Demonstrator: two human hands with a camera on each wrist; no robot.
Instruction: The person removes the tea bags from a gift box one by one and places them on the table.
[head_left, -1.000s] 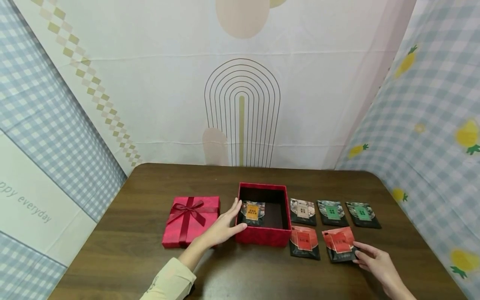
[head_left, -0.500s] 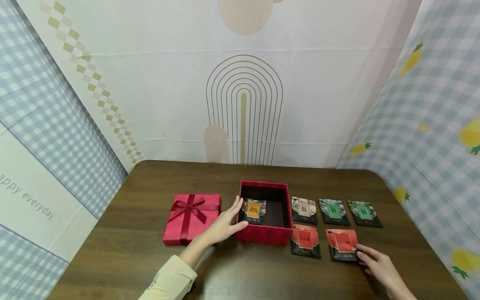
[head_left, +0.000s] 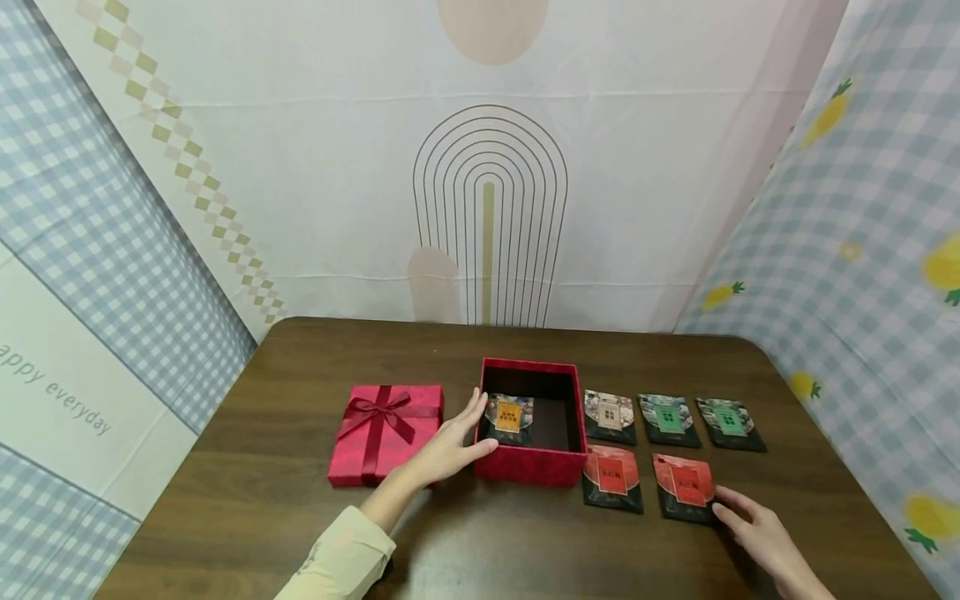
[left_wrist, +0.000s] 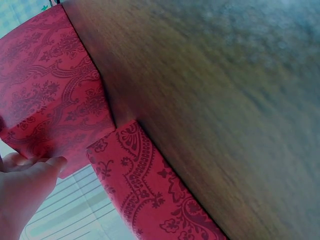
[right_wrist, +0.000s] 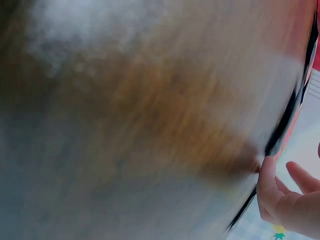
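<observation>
My left hand [head_left: 448, 448] rests against an uncovered red gift box [head_left: 531, 468], fingers along its left wall and thumb at the front rim. Inside the box, on its left side, lies a black packet with an orange label [head_left: 508, 418]. At the right, my right hand [head_left: 761, 529] touches the right edge of a red-and-black packet [head_left: 684, 487] lying on the table. In the right wrist view, the fingers [right_wrist: 268, 182] of that hand are spread apart at the packet's dark edge. Another red-and-black packet [head_left: 612, 477] lies between this one and the box.
Left of the box sits its red lid with a ribbon bow [head_left: 386, 433]. Behind the red packets lie a beige-label packet [head_left: 609, 416] and two green-label packets [head_left: 669, 419], right of the box. All stand on a brown wooden table [head_left: 247, 500] before a patterned cloth backdrop.
The right-hand red packet, slightly turned and held at its edge a second ago, has shifted a little right and now lies on the table. The left hand stays on the box.
</observation>
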